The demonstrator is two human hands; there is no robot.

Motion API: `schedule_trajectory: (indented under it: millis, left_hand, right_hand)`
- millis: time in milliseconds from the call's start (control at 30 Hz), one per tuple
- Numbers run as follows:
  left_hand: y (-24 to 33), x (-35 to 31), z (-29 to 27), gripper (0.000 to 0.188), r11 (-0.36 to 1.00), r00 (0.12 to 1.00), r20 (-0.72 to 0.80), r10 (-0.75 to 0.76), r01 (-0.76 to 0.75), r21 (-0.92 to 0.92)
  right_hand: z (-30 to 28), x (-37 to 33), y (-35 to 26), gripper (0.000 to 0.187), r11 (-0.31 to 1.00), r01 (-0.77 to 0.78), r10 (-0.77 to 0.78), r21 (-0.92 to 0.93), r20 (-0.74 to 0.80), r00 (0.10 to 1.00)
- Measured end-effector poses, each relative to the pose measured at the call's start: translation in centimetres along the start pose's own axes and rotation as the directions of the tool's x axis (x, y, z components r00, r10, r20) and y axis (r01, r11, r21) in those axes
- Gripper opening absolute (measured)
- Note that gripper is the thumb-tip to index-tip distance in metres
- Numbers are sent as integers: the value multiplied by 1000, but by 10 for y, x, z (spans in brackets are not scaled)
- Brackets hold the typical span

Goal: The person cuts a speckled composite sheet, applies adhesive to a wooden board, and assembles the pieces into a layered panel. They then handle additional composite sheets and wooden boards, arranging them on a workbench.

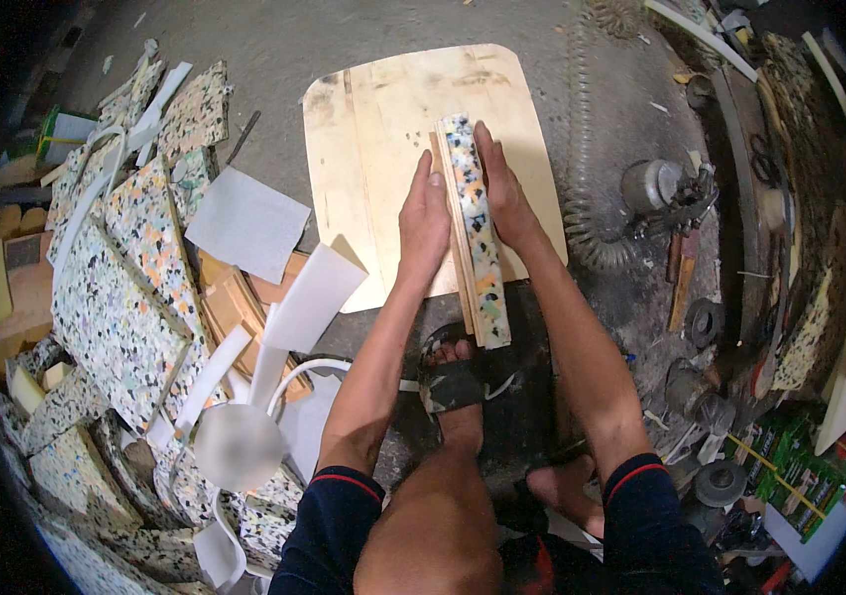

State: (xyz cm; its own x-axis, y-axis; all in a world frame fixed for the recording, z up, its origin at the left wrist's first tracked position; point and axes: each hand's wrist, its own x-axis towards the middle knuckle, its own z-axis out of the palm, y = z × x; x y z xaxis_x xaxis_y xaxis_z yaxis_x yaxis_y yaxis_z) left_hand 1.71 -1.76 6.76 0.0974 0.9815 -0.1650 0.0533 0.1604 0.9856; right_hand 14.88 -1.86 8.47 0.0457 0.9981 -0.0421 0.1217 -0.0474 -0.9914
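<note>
Between my palms stands a foam-padded board (475,233), edge up: thin wood layers on its left, a thick slab of multicoloured speckled foam on its right. My left hand (426,220) lies flat along the wood side, fingers pointing away from me. Against the foam side presses my right hand (508,201), its fingers also stretched out and together. The board's near end hangs above my sandalled foot. Beneath its far part lies a pale plywood panel (359,178) with rounded corners, on the floor.
Speckled foam sheets (120,307) and white foam strips (312,297) pile up at the left, beside a grey-white square sheet (247,223). At the right lie a coiled air hose (592,233), a spray gun with a metal cup (653,186) and a tape roll (705,322).
</note>
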Motion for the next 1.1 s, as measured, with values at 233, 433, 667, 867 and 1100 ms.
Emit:
schedule_trajectory:
  millis: [233, 433, 667, 867, 1100]
  left_hand:
    - [3, 3, -3, 55, 971, 990, 5, 138, -136, 198]
    - [4, 0, 1, 51, 956, 979, -60, 195, -175, 237]
    - [23, -16, 26, 50, 1000, 995, -103, -5, 6, 10]
    - [25, -20, 4, 39, 958, 987, -13, 163, -155, 241]
    - [-29, -44, -60, 63, 703, 981, -178, 80, 71, 707]
  right_hand:
    - [14, 21, 8, 80, 966, 56, -52, -252, 23, 998]
    - [8, 6, 8, 83, 963, 175, -172, -204, 32, 985]
    - [-5, -76, -2, 77, 963, -235, 234, -134, -22, 972]
    - [-41, -100, 45, 78, 807, -376, 393, 455, 60, 917]
    - [-15, -105, 58, 68, 436, -85, -298, -896, -233, 926]
